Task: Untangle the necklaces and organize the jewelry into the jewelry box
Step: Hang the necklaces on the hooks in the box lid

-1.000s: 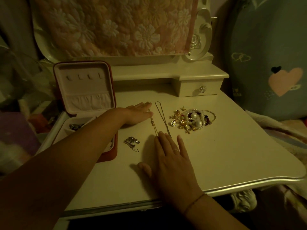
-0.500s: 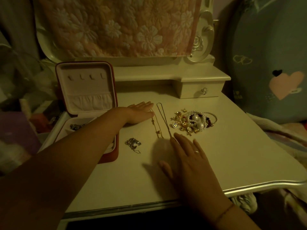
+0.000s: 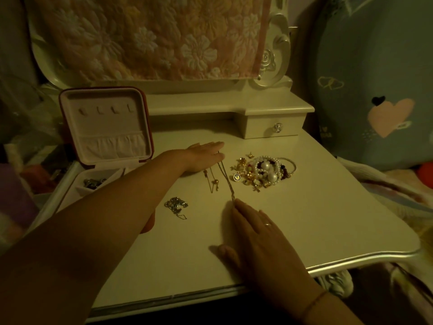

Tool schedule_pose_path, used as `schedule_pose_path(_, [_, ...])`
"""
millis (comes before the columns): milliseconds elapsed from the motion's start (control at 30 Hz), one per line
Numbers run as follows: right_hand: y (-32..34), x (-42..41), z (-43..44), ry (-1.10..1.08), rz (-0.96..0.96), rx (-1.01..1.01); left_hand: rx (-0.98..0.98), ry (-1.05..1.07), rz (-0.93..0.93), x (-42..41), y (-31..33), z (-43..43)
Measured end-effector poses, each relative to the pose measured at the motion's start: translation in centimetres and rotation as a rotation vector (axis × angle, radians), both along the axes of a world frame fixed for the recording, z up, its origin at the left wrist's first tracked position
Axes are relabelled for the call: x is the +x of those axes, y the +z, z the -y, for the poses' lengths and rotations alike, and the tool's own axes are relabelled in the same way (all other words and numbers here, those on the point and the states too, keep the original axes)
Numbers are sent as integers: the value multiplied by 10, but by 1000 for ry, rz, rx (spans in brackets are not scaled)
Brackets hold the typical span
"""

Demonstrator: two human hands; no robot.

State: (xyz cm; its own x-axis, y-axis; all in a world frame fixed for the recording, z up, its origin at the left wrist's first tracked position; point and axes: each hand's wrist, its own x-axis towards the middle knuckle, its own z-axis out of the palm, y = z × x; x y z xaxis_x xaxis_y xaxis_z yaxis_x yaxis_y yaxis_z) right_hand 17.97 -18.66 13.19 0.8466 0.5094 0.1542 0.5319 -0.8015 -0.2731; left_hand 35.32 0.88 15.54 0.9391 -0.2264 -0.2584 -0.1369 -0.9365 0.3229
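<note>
My right hand (image 3: 255, 233) lies flat on the cream counter (image 3: 316, 219), fingertips on the near end of a thin gold chain necklace (image 3: 226, 181). A small tangled silver chain (image 3: 175, 205) sits to the left. My left hand (image 3: 203, 157), also flat, touches the gold chain's far end, and its forearm hides part of the open red jewelry box (image 3: 105, 127). A heap of pearl bracelets and gold charms (image 3: 262, 171) lies to the right.

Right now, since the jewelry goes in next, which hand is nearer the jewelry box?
Left. The left hand lies flat just right of the jewelry box, forearm crossing over it. The right hand rests farther right, toward the front edge of the table.
</note>
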Motion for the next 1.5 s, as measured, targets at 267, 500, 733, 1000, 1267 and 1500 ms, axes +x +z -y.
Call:
schedule_pose_path(267, [0,20,-12,17,7,-69,-25,67,-11,2,9,-3])
schedule_pose_path(500, [16,56,-34,72,88,-103,-229,131,-68,-10,14,-21])
schedule_pose_path(733, [13,71,-54,83,85,-244,-61,89,-100,-21,8,-31])
schedule_pose_path(1000, [-1,25,-46,20,120,-189,-1,66,-43,-32,13,-20])
schedule_pose_path(1267, [-2,3,-42,-1,31,-156,58,33,-12,-31,10,-21])
schedule_pose_path(1500, [1,9,-45,35,53,-96,82,63,22,-10,0,-25])
